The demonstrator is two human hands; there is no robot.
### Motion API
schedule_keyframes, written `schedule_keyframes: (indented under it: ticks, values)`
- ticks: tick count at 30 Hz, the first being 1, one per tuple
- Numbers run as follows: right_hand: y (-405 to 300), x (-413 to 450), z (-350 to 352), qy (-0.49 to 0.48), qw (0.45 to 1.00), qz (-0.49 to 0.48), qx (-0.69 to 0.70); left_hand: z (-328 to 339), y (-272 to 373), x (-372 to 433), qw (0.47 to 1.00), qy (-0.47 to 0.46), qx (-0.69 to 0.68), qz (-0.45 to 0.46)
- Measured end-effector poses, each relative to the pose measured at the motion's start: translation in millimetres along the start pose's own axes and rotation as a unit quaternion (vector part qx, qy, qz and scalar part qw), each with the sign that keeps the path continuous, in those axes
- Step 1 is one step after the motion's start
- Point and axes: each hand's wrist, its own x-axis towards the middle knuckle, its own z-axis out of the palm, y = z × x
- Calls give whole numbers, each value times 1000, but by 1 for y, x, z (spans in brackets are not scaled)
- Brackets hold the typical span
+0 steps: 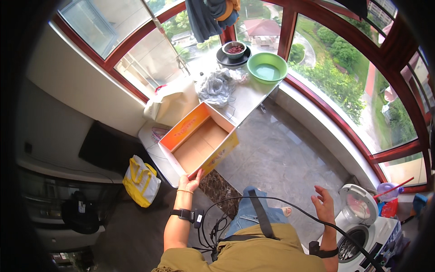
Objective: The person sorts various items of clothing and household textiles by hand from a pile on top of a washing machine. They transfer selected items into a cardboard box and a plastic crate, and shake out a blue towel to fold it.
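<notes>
My left hand grips the near corner of an orange and yellow cardboard box. The box has no lid, and its bare brown bottom shows inside. It is over the near end of a white table; whether it rests there or is held up I cannot tell. My right hand is out to the right with nothing in it, its fingers apart, near the raised door of a white front-loading washing machine. Beyond the box lies a heap of crumpled clear plastic bags.
A green basin stands at the table's far corner, beside a metal bowl of red fruit set in dark pans. A cream bag stands left of the plastic. Below the table's left edge is a yellow and white bag. Black cables cross my front.
</notes>
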Motion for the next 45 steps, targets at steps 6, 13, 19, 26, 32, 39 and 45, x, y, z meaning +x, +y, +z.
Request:
schedule_keyframes:
  ticks: [6,13,19,26,32,39,45]
  values:
    - [-3,-20,2,50,997,36,-37,62,15,94,999,35,-8,-38]
    - [11,-60,-9,117,986,82,-80,95,20,209,984,70,90,133]
    - [25,-86,-16,171,975,128,-56,90,-11,206,967,87,133,201]
    - [50,-90,-28,162,977,139,-27,102,-55,164,970,97,189,117]
    - [79,-71,-50,161,981,106,30,147,-91,142,922,40,382,43]
    - [59,47,-59,124,964,77,222,286,-120,78,715,-15,671,197]
    - [-50,226,-6,-19,976,-34,213,401,-63,159,295,50,866,401]
